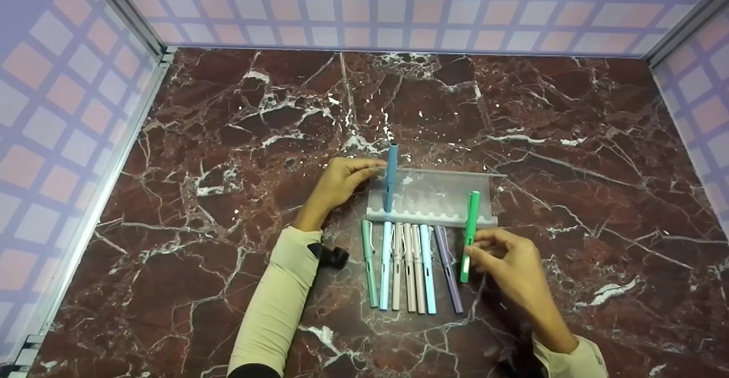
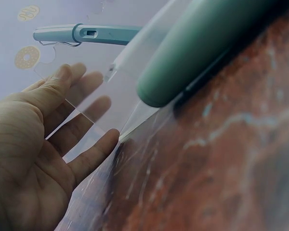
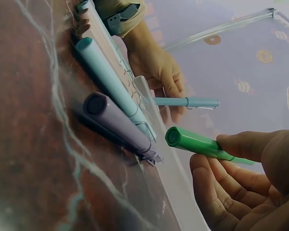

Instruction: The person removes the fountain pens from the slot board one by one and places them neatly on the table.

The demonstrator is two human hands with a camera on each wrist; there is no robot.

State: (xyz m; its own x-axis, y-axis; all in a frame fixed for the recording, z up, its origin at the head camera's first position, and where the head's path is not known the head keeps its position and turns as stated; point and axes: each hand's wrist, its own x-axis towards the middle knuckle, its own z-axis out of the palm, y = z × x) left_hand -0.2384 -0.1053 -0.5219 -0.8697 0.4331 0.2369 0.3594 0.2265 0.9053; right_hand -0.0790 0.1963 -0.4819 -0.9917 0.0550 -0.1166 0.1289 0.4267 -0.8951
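A clear pen stand point(image 1: 441, 193) with a scalloped front strip is at the middle of the table. My left hand point(image 1: 342, 181) pinches its left side edge; in the left wrist view some fingers point(image 2: 100, 108) show through the transparent panel. A blue pen point(image 1: 391, 176) stands upright in the stand's left end. Between thumb and fingers, my right hand point(image 1: 512, 258) holds a green pen point(image 1: 471, 230), tilted, near the stand's right front corner. In the right wrist view the green pen point(image 3: 197, 144) is off the table, beyond the purple pen point(image 3: 118, 122).
In front of the stand lies a row of pens: a dark green pen point(image 1: 369, 267), a light blue pen point(image 1: 385, 270), three beige pens point(image 1: 409, 270), another light blue pen point(image 1: 428, 270) and a slanting purple pen point(image 1: 450, 272). Checkered panels point(image 1: 398, 8) border the marbled table point(image 1: 256, 133).
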